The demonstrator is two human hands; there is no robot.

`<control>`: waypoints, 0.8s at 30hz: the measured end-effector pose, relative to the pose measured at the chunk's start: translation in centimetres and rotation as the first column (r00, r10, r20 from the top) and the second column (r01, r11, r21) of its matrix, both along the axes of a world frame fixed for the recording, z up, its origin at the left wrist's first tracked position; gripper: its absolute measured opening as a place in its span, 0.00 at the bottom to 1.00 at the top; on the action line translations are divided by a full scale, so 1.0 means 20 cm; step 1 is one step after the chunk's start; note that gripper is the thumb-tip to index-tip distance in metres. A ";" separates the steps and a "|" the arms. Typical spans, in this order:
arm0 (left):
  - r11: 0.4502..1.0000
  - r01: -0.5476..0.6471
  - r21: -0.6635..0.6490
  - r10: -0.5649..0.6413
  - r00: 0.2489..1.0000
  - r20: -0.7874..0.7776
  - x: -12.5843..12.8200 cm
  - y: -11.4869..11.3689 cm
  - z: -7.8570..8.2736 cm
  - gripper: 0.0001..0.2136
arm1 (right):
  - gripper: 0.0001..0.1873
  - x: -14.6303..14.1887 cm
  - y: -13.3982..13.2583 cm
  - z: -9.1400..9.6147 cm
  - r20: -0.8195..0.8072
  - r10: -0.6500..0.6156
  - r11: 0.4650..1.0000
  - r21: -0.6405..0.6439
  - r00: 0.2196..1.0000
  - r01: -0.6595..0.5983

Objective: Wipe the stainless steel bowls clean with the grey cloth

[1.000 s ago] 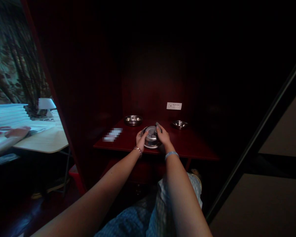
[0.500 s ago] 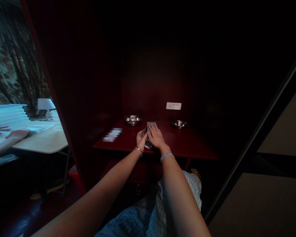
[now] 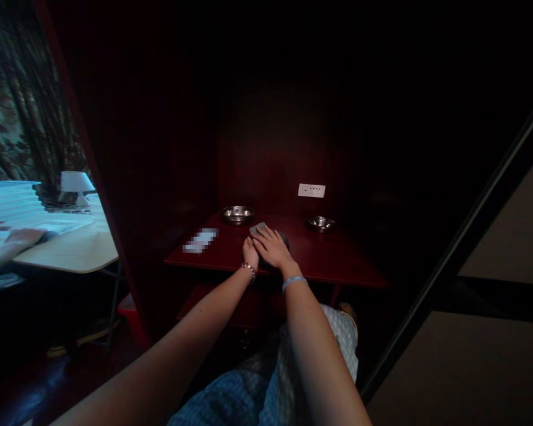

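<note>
My right hand (image 3: 270, 246) lies flat, fingers stretched, pressing a grey cloth (image 3: 258, 227) onto a round steel dish (image 3: 285, 239) on the dark red table (image 3: 337, 260). The dish is almost wholly covered; only a dark sliver of its rim shows at the right. My left hand (image 3: 249, 253) sits at the dish's left edge, fingers curled against it, partly hidden by the right hand.
Two more steel dishes stand at the back, one to the left (image 3: 237, 214) and one to the right (image 3: 321, 223). A white wall socket (image 3: 311, 190) is behind them. A blurred white card (image 3: 199, 241) lies left. Another person's hand (image 3: 20, 236) rests on a pale table (image 3: 71, 251) with a lamp (image 3: 76, 184).
My right hand slid leftward with the cloth over the top of the dish, which now is nearly covered. My left hand stayed at the dish's left edge.
</note>
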State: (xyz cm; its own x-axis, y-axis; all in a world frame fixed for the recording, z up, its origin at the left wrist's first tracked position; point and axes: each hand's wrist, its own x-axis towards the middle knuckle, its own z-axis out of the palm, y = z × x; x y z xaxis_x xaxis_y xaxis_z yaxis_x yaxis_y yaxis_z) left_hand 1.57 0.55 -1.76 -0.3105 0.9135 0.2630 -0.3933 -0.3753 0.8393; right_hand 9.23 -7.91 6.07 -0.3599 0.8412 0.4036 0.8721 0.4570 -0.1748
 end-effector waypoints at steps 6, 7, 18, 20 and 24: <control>0.986 -0.123 -0.111 0.123 0.992 -0.003 -0.01 0.00 -0.01 0.10 | 0.26 0.07 0.02 0.01 -0.103 -0.192 0.981 -0.060 0.976 0.187; 0.986 -0.126 -0.113 0.126 0.992 -0.002 -0.01 0.00 -0.01 0.11 | 0.27 0.08 0.02 0.01 -0.117 -0.235 0.971 -0.078 0.965 0.227; 0.989 -0.070 -0.133 0.080 0.994 0.069 -0.01 -0.03 0.02 0.13 | 0.30 0.18 -0.01 0.05 -0.161 -0.624 0.753 -0.383 0.764 0.535; 0.990 -0.076 -0.122 0.084 0.994 0.063 -0.01 -0.03 0.02 0.12 | 0.33 0.17 -0.01 0.05 -0.168 -0.653 0.727 -0.412 0.738 0.549; 0.984 -0.136 -0.111 0.142 0.989 0.042 -0.02 -0.02 0.01 0.10 | 0.40 0.15 0.00 0.03 -0.231 -0.538 0.820 -0.365 0.811 0.440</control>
